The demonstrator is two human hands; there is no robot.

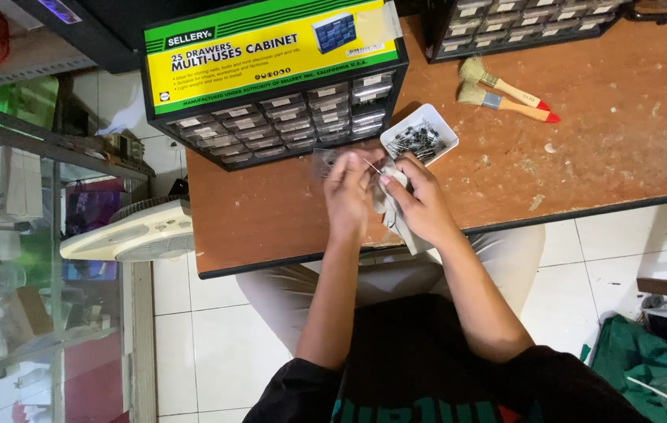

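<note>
My left hand [347, 196] and right hand [420, 205] each pinched a small clear bag [391, 205] over the brown desk [584, 157], below the yellow-green label [267, 51] on the drawer cabinet [286, 125].

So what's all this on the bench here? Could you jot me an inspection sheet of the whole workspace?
Surface: brown wooden table, worn and speckled with chips.
Job's things: white tray of small dark parts beside the hands; a thin wire-like part and a pale cloth or bag between the hands.
Clutter: drawer cabinet with many small drawers, a second cabinet behind, two paintbrushes.
Grippers: left hand and right hand both pinch around the small part.
Cables: nothing seen.
Surroundings: white fan, glass shelving, tiled floor, green cloth.
</note>
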